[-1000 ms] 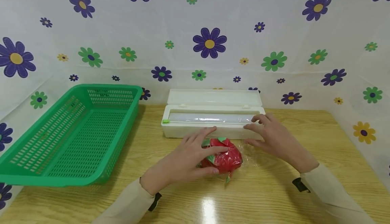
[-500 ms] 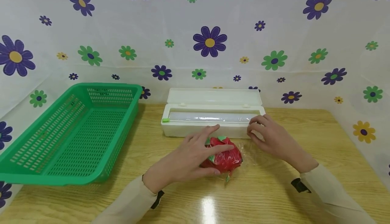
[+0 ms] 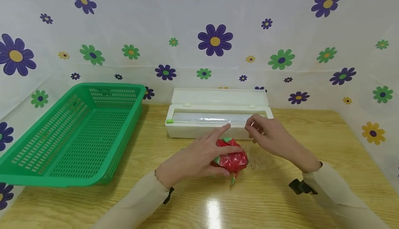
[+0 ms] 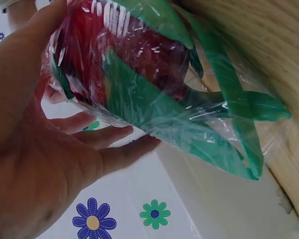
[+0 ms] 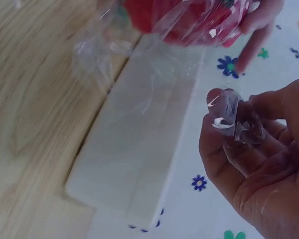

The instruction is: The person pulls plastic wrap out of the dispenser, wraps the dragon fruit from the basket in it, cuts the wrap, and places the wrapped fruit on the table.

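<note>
A red dragon fruit with green scales, wrapped in clear cling film, lies on the wooden table. My left hand holds it from the left with fingers spread around it; in the left wrist view its green tips show through the film. My right hand pinches a loose piece of cling film between thumb and fingers, just above the dispenser's front edge. The white cling film dispenser stands behind the fruit with its lid raised and a film roll inside.
A green plastic basket with slotted walls stands on the left of the table. A small light-green slider sits at the dispenser's left end. Behind everything hangs a white cloth with printed flowers.
My right hand has moved left along the dispenser, its fingers closing into a pinch. My left hand has shifted slightly right over the dragon fruit.
</note>
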`<state>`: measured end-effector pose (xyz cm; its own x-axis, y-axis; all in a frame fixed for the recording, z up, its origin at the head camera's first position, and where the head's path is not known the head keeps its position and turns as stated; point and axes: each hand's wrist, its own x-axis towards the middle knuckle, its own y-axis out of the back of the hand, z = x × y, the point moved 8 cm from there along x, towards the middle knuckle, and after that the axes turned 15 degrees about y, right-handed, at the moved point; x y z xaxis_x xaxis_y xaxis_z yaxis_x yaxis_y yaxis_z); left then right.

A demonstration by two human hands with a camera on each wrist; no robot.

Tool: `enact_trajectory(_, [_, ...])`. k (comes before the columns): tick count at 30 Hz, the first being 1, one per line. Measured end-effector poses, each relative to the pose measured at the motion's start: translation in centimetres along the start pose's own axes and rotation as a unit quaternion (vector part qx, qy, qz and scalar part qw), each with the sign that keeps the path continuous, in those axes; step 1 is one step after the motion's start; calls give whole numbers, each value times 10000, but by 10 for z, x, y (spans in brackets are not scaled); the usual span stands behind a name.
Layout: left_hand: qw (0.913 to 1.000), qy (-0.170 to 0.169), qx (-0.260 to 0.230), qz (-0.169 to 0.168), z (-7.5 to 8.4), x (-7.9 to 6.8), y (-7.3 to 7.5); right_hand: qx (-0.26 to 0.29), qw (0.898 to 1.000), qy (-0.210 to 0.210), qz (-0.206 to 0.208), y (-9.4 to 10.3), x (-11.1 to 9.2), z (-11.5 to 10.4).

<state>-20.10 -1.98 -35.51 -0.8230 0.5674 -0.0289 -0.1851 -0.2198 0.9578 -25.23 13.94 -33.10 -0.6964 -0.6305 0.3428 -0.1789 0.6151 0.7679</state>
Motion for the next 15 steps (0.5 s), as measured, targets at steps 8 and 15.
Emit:
enact_trajectory(8, [9992,34,-333,-213,-4,8,-2,-577,9965,609,-51,-7,3,-42])
enact_trajectory(15, [9978,42,-605,-265,-7,12,-1,-894,9929,770,153,-8,-5,-56])
